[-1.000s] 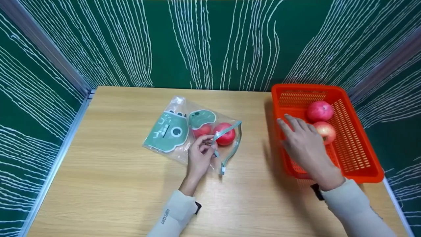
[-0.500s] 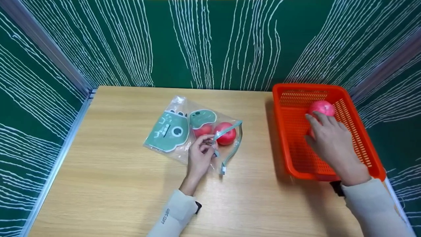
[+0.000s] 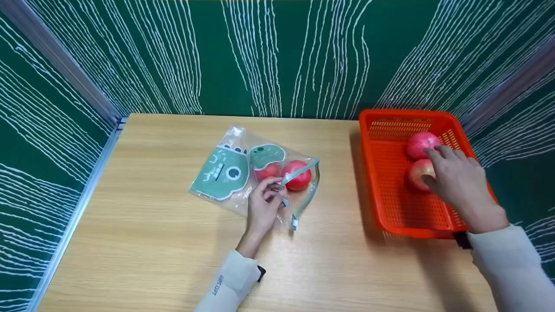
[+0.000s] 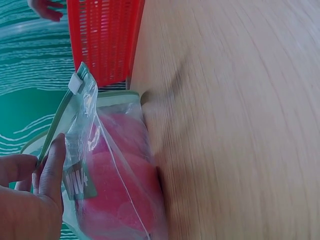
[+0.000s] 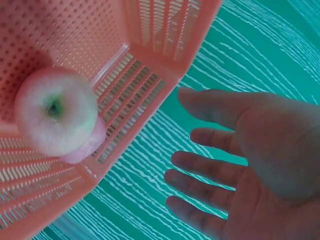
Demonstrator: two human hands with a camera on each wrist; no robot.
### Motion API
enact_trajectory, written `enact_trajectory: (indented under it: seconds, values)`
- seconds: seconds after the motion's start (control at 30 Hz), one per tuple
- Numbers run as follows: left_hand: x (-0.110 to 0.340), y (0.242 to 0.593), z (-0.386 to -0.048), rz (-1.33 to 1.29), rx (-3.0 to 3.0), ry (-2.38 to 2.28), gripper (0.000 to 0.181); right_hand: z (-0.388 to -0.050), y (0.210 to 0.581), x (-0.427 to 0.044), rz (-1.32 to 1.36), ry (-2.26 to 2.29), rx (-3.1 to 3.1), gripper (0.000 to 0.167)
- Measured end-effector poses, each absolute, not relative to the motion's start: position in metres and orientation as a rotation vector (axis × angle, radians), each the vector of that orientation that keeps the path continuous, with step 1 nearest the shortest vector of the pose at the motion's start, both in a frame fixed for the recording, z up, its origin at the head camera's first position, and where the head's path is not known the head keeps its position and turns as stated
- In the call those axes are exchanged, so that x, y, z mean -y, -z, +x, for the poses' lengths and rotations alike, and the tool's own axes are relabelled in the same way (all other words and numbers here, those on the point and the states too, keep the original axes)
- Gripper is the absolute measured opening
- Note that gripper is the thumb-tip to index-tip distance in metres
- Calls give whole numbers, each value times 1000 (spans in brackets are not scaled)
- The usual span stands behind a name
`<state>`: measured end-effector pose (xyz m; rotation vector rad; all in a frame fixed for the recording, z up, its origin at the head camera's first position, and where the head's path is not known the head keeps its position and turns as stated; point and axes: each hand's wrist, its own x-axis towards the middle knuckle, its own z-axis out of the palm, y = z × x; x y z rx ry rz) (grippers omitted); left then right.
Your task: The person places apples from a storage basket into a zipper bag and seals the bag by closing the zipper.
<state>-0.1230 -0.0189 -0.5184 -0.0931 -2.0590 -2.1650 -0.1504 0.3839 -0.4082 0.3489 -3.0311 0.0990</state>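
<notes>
My left hand pinches the green zip edge of a clear plastic zip bag printed with green cartoon shapes. Inside the bag lie a red apple near its gaping mouth and another red fruit partly behind the print. The left wrist view shows thumb and fingers on the bag's edge. My right hand hovers over the right side of the orange basket, fingers spread and holding nothing. Beneath it sit a pale red apple, partly covered in the head view, and a pinker round fruit behind.
Both the bag and the basket stand on a light wooden table. Green walls with white wavy lines enclose the back and sides. The basket's raised rim stands close to the right-hand wall.
My right hand has moved rightward across the basket, first covering the pale apple and now uncovering most of it. The left hand and the bag have stayed in place.
</notes>
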Motion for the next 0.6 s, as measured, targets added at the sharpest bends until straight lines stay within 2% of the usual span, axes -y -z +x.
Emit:
enact_trajectory:
  seconds: [0.6]
  values:
    - [21,518,-123,-67,2081,2173,29,-171,413,-419,350,-130,3236,84]
